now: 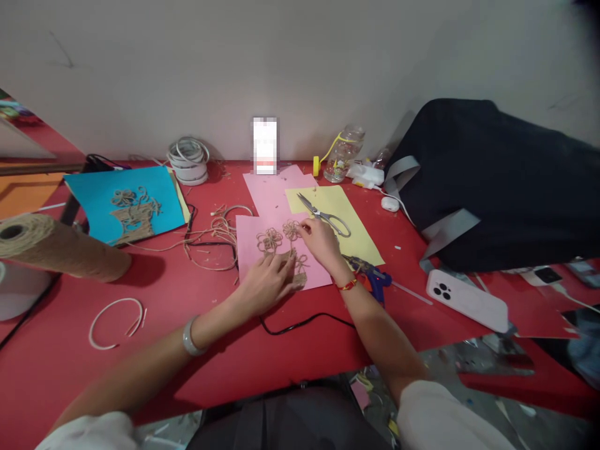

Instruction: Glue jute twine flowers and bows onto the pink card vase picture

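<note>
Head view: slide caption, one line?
Left hand and right hand at twine flowers on pink paper, scissors on yellow paper alongside.

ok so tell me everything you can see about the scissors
The scissors are silver-grey, with metal-looking pointed blades and similarly grey handles. They lie on the yellow sheet, blade tips pointing away from the person and to the left, handles toward the right. One long handle loop shows clearly; the other is partly hidden behind the right hand. No fingers are through the visible loop. Whether the hand touches the handles cannot be told.
</note>
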Motion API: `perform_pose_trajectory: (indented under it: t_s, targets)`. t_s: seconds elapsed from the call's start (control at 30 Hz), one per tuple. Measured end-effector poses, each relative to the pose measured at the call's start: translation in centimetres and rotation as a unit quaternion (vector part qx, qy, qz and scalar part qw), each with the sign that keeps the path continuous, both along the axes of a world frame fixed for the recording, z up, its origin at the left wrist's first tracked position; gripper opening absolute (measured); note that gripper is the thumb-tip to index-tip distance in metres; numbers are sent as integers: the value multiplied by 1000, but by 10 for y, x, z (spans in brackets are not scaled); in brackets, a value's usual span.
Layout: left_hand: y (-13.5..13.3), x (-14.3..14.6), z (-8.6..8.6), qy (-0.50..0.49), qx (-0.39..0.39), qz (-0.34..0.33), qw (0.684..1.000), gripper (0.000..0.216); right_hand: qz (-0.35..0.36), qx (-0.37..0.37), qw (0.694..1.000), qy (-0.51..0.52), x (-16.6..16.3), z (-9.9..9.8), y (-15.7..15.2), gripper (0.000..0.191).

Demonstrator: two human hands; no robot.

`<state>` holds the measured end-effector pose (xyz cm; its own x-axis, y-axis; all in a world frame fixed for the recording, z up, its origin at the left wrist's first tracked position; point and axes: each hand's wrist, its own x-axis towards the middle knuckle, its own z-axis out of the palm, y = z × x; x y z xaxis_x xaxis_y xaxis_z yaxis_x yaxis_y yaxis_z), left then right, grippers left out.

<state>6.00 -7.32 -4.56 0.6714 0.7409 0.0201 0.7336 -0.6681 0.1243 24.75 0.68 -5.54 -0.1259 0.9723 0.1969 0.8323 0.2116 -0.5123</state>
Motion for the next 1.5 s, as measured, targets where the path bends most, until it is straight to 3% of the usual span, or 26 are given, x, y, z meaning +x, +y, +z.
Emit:
perform_pose_trajectory:
  t_s: [0.2,0.3,0.37,0.47,0.53,0.63,0.73,0.93,1.07,1.2,1.27,1.37,1.5]
  targets:
    - [-2,-3,-10,-21,-3,-9,1000,58,-67,46,996,-31,7,34,-15,25]
    - [-1,-7,-15,-60,-8,-18,998,55,-117,75,988,-66,29,54,-41,37]
    - [1,-11,-15,-89,-21,-2,996,50,-186,34,973,-133,52,59,-67,42]
    - [11,-17,-7,-118,-38,45,991,38,-283,-89,923,-244,88,49,-105,41]
    - [18,-17,4,-128,-33,79,988,31,-296,-163,900,-275,107,35,-123,46]
    - [28,-11,16,-126,-43,108,985,27,-265,-237,903,-242,121,18,-133,49]
    - [31,-1,13,-99,-58,110,987,24,-249,-273,911,-182,125,12,-134,49]
    - [31,1,-12,-121,-67,105,985,20,-265,-169,949,-31,126,-1,-157,40]
    - [40,-7,-1,-189,-80,105,973,23,-302,-138,943,-9,123,-10,-171,30]
    - [80,-3,17,-218,-51,124,967,25,-284,-112,952,-17,122,-15,-176,32]
    - [108,4,19,-210,-78,103,969,29,-264,-97,959,-23,121,-17,-177,34]
    - [145,14,9,-197,-177,88,960,32,-283,-93,955,-11,119,-16,-176,34]
    - [163,15,-13,-234,-203,77,948,27,-330,-120,931,95,117,-11,-173,31]
